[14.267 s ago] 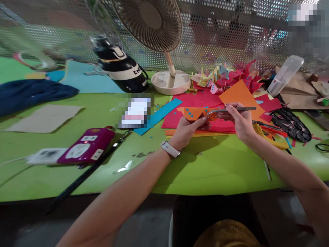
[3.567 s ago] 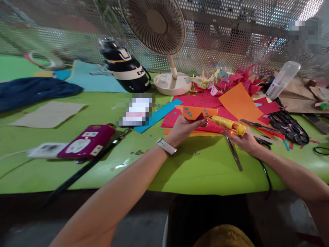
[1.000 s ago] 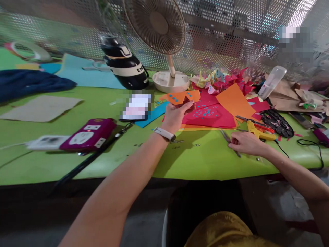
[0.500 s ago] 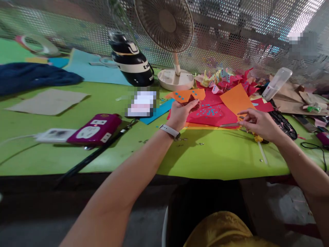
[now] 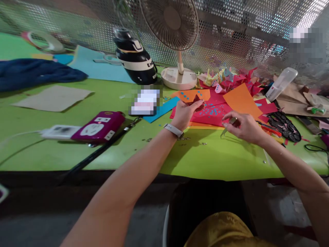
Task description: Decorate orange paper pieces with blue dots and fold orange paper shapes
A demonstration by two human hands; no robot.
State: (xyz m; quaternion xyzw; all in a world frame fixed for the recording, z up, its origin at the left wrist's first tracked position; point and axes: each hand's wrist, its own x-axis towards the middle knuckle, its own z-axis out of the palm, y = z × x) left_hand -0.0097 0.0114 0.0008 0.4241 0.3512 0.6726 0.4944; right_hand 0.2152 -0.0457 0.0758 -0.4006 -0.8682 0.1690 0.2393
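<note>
Orange paper piece point(image 5: 195, 94) with blue dots was pinched in the left hand point(image 5: 185, 114), thumb against fingers, over the left part of the red sheets point(image 5: 205, 119). Tweezers point(image 5: 223, 131) were gripped in the right hand point(image 5: 243, 127), fingers closed around them, tips angled down near the front edge of the stack. Loose blue dots point(image 5: 212, 110) were scattered on the red, between the hands. Orange sheet point(image 5: 241, 98) was laid across the stack's right side. Phone point(image 5: 145, 102) was placed left of it on the counter point(image 5: 205, 159).
</note>
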